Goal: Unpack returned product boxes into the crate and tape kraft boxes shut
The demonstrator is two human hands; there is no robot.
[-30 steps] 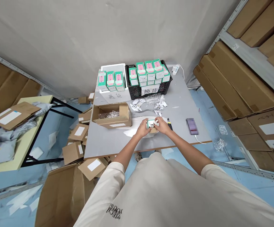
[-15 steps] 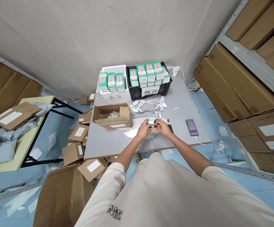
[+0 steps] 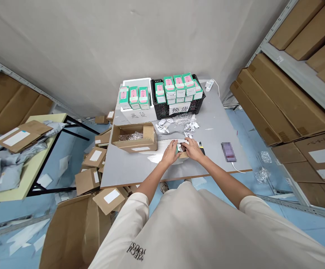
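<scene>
Near the table's front edge, a small green-and-white box is between my hands, its near end showing a dark opening. My left hand grips the box's left side, fingers curled along it. On the opposite side, my right hand has its fingers bent over the box's rim. Part of the box and what is inside are hidden by my fingers. A pale sheet lies beneath my hands. Close to my right hand is a black-and-yellow item, partly covered.
An open cardboard carton with clear wrap stands left. Behind are a white foam bin and black crate of green-and-pink boxes. Crumpled paper lies before them. A phone with its cable is right; parcels crowd the floor left.
My fingers have shifted on the box, and its dark opening now shows more where a white-and-green panel was visible. The view has moved slightly.
</scene>
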